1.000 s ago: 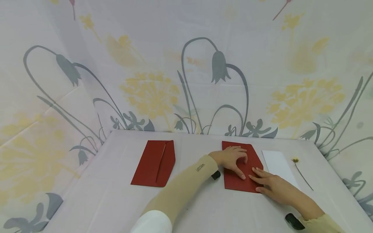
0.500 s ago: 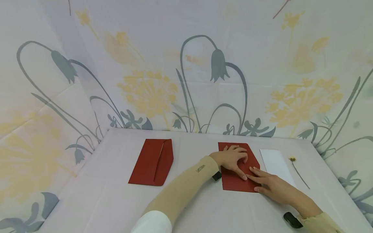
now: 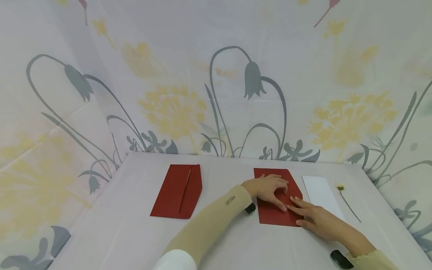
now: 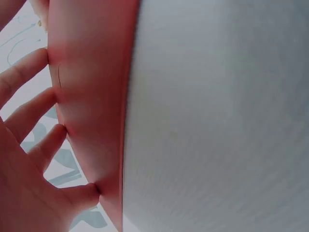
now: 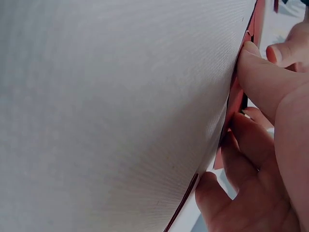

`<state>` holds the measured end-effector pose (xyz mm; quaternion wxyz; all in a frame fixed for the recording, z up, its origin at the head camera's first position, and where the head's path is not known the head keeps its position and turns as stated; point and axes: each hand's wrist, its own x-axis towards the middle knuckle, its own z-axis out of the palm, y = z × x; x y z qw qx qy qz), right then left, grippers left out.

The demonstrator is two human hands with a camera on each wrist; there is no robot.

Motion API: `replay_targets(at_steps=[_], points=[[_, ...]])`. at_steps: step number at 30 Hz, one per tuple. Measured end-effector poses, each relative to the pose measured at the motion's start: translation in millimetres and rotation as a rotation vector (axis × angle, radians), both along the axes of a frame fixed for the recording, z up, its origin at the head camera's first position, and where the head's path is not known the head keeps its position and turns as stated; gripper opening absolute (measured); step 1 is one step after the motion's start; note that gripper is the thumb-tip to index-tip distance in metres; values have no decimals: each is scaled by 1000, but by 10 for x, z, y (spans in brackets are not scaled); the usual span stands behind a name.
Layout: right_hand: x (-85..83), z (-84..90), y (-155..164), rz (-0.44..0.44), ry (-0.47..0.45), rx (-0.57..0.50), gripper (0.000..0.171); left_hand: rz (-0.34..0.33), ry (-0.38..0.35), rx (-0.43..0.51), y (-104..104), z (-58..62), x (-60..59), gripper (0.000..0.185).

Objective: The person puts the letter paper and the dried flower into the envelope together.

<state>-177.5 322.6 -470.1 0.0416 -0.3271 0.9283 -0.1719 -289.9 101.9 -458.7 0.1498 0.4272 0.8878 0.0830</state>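
A red envelope (image 3: 273,217) lies on the right half of the white table, its angled flap side to the right. My left hand (image 3: 269,188) rests on it with fingers spread, the fingertips touching the paper, as the left wrist view also shows. From the right, my right hand (image 3: 317,217) lays its extended fingers over the flap side, and its index fingertip meets the left thumb tip. The right wrist view shows the right thumb (image 5: 260,72) and fingers along the red paper's edge. A second red envelope (image 3: 175,191) lies apart on the left, flap side also to the right.
Right of the worked envelope lies a white slip of paper (image 3: 320,193), partly behind the right hand. Beyond it is a dried yellow flower (image 3: 341,187) on a thin stem. A flower-printed cloth (image 3: 229,112) stands behind the white table (image 3: 111,225).
The right index fingertip has come slightly left, closing the small gap to the left thumb. The head view has shifted a little; both hands stay on the same envelope.
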Motion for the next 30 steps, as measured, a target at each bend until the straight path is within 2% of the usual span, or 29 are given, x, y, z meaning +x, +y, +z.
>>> replay_targets(at_steps=[8, 13, 19, 26, 30], points=[[17, -36, 23, 15, 41, 1, 51, -79, 108, -30, 34, 1, 24, 52], [5, -16, 32, 14, 37, -2, 51, -105, 139, -21, 50, 27, 14, 55], [6, -15, 39, 14, 28, -8, 52, -95, 134, -32, 60, 10, 24, 59], [-11, 15, 6, 4, -34, -19, 56, -70, 153, -2, 43, 2, 38, 52], [-32, 48, -5, -1, -56, -14, 58, -75, 160, -5, 23, 15, 35, 55]])
